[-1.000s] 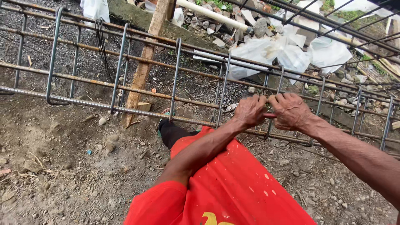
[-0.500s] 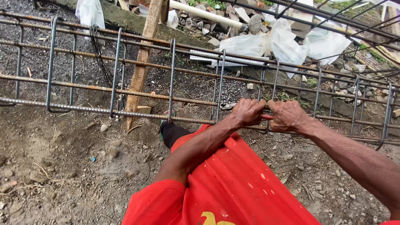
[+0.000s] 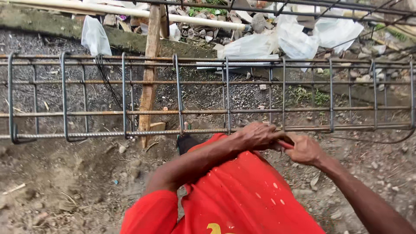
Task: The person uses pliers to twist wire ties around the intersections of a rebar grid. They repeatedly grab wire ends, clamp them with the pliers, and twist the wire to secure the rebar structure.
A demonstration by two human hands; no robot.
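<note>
1. A tying step on the rebar cage (image 3: 208,95) was judged to be in hand: both hands were met at the near lower bar (image 3: 130,133), just right of centre, beside a stirrup (image 3: 284,93).
2. The left hand (image 3: 255,135) was curled shut over the bar at that joint; what lay under the fingers could not be made out.
3. The right hand (image 3: 305,149) was closed around a red-handled tool (image 3: 285,144), of which only a sliver of handle was seen between the two hands. The tool's type could not be told.
4. The next move was judged to call for a firm grip on the tool and a steady hold on the bar, the joint being hidden by the hands.
5. The cage was seen lying horizontally across the view, raised off bare dirt (image 3: 65,186) strewn with small stones.
6. A wooden post (image 3: 149,78) was seen standing behind the cage, with dark wires (image 3: 104,73) hung on the top bar nearby.
7. Outdoors: a pale pipe (image 3: 130,11), rubble and white plastic sheeting (image 3: 294,39) were noted beyond.
8. Red clothing (image 3: 242,195) was seen below the arms.
</note>
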